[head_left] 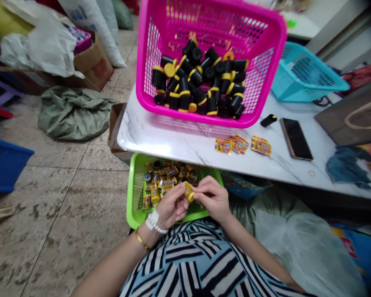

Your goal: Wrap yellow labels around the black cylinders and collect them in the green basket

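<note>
Left hand (173,204) and right hand (215,199) are both grasping one small yellow cylinder (189,192), pressing on it from 9 and 3 o'clock; I am viewing it above the green basket (130,206), where similar yellow-wrapped cylinders (155,195) are lying; taking the held piece as dial centre, I am finding the pink basket (200,119) of black cylinders (184,86) standing at 12 o'clock on the white table (160,140); orange printed labels (224,146) are lying toward 2 o'clock, a phone (297,139) resting beyond them.
</note>
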Demonstrator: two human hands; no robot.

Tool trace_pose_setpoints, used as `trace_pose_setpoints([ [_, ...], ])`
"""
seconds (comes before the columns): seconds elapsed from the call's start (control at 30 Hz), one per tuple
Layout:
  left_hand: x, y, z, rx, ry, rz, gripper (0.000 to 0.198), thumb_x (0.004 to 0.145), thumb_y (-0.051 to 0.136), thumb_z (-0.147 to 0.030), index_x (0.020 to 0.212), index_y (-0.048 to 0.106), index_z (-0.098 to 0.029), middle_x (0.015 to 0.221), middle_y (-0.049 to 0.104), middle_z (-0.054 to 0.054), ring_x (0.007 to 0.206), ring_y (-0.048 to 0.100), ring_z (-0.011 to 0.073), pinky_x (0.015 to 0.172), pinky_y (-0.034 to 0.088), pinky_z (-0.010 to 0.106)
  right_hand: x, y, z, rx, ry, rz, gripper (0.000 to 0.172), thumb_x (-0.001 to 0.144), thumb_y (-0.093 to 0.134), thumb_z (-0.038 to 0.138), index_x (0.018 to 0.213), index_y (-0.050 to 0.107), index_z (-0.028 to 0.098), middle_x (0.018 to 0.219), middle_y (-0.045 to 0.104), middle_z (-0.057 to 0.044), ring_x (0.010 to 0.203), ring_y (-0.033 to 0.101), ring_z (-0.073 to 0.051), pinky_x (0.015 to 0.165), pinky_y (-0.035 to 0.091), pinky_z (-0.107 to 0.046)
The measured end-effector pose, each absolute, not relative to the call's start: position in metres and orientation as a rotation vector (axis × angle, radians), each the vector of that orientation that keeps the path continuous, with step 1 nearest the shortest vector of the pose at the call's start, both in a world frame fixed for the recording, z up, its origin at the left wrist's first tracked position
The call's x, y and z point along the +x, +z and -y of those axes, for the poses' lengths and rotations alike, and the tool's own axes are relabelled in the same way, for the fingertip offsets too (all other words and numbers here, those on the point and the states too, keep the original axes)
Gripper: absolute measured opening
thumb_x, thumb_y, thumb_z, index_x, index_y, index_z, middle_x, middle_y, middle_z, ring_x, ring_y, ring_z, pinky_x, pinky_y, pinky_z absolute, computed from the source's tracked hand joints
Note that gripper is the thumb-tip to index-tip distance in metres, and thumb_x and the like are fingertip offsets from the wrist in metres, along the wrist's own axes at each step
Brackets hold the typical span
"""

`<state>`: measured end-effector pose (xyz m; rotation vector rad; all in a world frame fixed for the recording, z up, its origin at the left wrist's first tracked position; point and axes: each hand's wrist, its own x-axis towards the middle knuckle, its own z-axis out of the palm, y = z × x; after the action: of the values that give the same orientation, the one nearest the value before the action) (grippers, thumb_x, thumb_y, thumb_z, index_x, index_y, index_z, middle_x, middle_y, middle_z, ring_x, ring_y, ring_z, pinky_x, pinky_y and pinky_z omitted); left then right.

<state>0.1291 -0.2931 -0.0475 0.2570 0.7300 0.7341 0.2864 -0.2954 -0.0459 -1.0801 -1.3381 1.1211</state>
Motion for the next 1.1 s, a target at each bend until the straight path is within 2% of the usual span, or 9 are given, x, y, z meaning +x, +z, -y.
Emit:
trace_pose_setpoints([
  [0.07,0.126,-0.048,0.293,0.274,0.699,-0.800,0.042,0.077,0.069,-0.055,0.082,0.049,-0.019,0.045,0.055,-0.007,0.025,0.022,0.0017,0.025,0.021,0.012,0.286,-0.041,0.294,-1.075,1.053,1.392,0.005,0.079,0.076,0.022,0.083,0.077,0.025,0.077,0.059,-0.001,0.051,0.053,-0.007,0.042,0.044,-0.020],
  [0.17,0.116,-0.049,0.287,0.475,0.557,-0.930,0.044,0.079,0.063,-0.061,0.084,0.048,-0.020,0.042,0.052,-0.008,0.024,0.020,0.0030,0.025,0.018,0.014,0.296,-0.022,0.282,-1.017,0.803,1.632,0.011,0.082,0.073,0.022,0.093,0.077,0.023,0.075,0.064,-0.003,0.060,0.061,-0.012,0.052,0.051,-0.023],
  [0.3,0.105,-0.046,0.275,1.149,0.475,-1.256,0.048,0.080,0.064,-0.055,0.106,0.056,-0.016,0.044,0.053,-0.006,0.032,0.042,0.0108,0.034,0.028,0.019,0.329,0.006,0.242,-1.218,0.219,1.822,0.024,0.087,0.068,0.025,0.110,0.073,0.021,0.087,0.069,-0.007,0.074,0.065,-0.016,0.068,0.054,-0.028],
  [0.4,0.104,-0.036,0.270,1.581,0.647,-1.470,0.052,0.081,0.065,-0.046,0.121,0.056,-0.014,0.049,0.054,-0.006,0.046,0.053,0.0145,0.048,0.039,0.023,0.348,0.011,0.208,-1.556,-0.040,1.846,0.020,0.088,0.066,0.026,0.104,0.075,0.019,0.090,0.070,-0.008,0.083,0.066,-0.019,0.074,0.052,-0.029],
  [0.47,0.107,-0.025,0.267,1.673,0.727,-1.466,0.043,0.085,0.060,-0.045,0.117,0.061,-0.016,0.050,0.053,-0.006,0.047,0.052,0.0138,0.051,0.041,0.023,0.352,0.008,0.193,-1.654,-0.075,1.878,0.012,0.088,0.065,0.025,0.088,0.075,0.019,0.085,0.070,-0.005,0.084,0.066,-0.019,0.075,0.051,-0.028],
  [0.57,0.115,-0.004,0.259,1.663,0.826,-1.423,0.032,0.087,0.058,-0.044,0.104,0.066,-0.018,0.052,0.054,-0.005,0.048,0.051,0.0123,0.052,0.042,0.022,0.349,0.003,0.188,-1.688,-0.072,1.886,0.016,0.088,0.063,0.023,0.075,0.070,0.019,0.079,0.068,-0.004,0.082,0.065,-0.019,0.074,0.049,-0.028],
  [0.77,0.136,0.025,0.226,1.657,0.968,-1.333,0.029,0.084,0.061,-0.042,0.096,0.068,-0.017,0.051,0.054,-0.005,0.046,0.049,0.0108,0.050,0.039,0.021,0.345,0.001,0.191,-1.679,-0.041,1.846,0.012,0.089,0.063,0.025,0.096,0.069,0.018,0.096,0.068,-0.007,0.092,0.064,-0.020,0.079,0.048,-0.029],
  [0.93,0.150,0.026,0.194,1.551,0.978,-1.278,0.033,0.081,0.062,-0.047,0.090,0.067,-0.016,0.048,0.053,-0.005,0.044,0.051,0.0119,0.048,0.038,0.021,0.345,0.000,0.188,-1.683,-0.034,1.865,0.017,0.091,0.060,0.025,0.077,0.068,0.019,0.084,0.065,-0.005,0.088,0.063,-0.019,0.078,0.046,-0.028],
  [1.1,0.165,0.018,0.172,1.630,0.976,-1.299,0.030,0.079,0.061,-0.045,0.086,0.067,-0.016,0.055,0.059,-0.002,0.047,0.054,0.0124,0.049,0.040,0.022,0.343,-0.002,0.190,-1.711,-0.078,1.836,0.009,0.090,0.059,0.025,0.085,0.066,0.021,0.096,0.065,-0.006,0.089,0.062,-0.020,0.072,0.045,-0.028],
])
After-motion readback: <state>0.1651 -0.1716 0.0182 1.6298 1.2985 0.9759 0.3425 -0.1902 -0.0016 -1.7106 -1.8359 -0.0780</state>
